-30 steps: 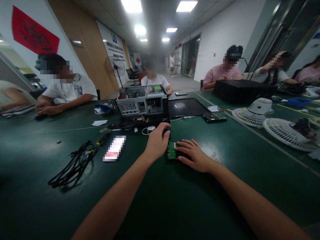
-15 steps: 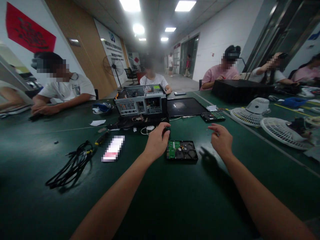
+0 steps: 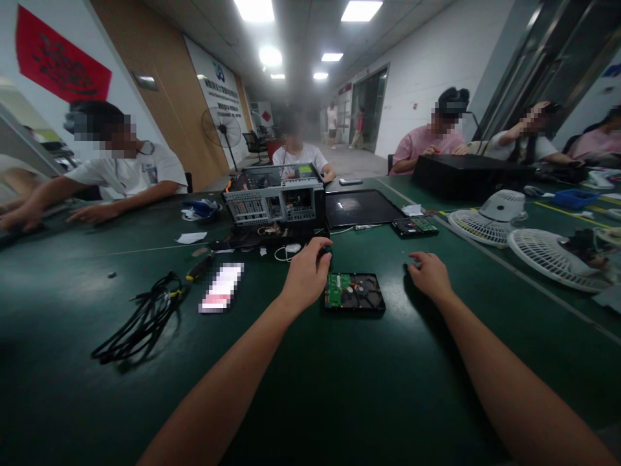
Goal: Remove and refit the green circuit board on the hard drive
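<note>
A hard drive [image 3: 356, 292] lies flat on the green table, its green circuit board showing at the left. My left hand [image 3: 309, 272] is at its upper left corner, thumb and index finger apart, with no held thing visible; the other fingers are partly hidden. To the right of the drive, my right hand [image 3: 431, 275] is low over the table or resting on it. Its fingers are loosely bent, with a small gap between index finger and thumb. Tiny bits lie just beyond its fingertips, too small to name.
An opened computer case [image 3: 274, 204] stands ahead, beside a black panel [image 3: 363, 206]. Another hard drive [image 3: 414, 226] lies farther right, near white fan parts [image 3: 485, 223]. On the left are a blurred-out phone [image 3: 222, 288], a screwdriver [image 3: 198, 268] and coiled black cable [image 3: 140, 320]. People sit around the table.
My right hand has come down toward the table. My left hand and the hard drive stay put. The person at the left has reached an arm outward.
</note>
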{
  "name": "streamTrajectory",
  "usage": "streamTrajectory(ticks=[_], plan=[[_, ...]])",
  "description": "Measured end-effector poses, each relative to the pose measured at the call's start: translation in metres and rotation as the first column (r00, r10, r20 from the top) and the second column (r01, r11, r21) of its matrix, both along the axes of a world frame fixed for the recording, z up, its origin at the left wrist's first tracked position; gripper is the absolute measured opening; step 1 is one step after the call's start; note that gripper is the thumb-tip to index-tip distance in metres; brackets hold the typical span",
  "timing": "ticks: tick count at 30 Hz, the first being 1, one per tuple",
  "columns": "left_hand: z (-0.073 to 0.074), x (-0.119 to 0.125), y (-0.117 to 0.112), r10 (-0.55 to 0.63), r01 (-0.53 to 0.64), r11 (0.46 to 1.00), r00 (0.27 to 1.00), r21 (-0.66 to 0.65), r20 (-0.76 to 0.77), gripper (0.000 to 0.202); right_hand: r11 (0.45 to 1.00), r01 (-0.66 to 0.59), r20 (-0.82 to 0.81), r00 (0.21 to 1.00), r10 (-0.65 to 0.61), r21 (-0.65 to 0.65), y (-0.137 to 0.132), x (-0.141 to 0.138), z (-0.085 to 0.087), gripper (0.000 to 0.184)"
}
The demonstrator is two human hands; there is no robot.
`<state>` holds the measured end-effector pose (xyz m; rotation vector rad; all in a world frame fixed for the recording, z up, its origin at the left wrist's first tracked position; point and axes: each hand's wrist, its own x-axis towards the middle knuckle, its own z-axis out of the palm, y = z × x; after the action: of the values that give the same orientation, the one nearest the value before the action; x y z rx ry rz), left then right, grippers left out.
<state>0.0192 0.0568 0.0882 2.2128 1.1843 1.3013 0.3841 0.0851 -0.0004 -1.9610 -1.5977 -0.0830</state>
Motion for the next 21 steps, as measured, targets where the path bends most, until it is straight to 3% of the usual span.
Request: streamTrajectory(ticks=[7,21], plan=[[-0.0005,0.0002,0.0002,0.012,-0.012,1.000,1.000,-0.006,0.013,0.027,0.990,-0.019,0.225,0.973,0.050,-0.140,0.0030,-0.0019,-0.0048,0.030],[-0.0003,0.0034,-0.0037,-0.042,0.042,0.999,0.999,0.003,0.027,0.026,0.981,0.052,0.215,0.976,-0.011,-0.187,0.0027,-0.0050,0.0018,0.021]])
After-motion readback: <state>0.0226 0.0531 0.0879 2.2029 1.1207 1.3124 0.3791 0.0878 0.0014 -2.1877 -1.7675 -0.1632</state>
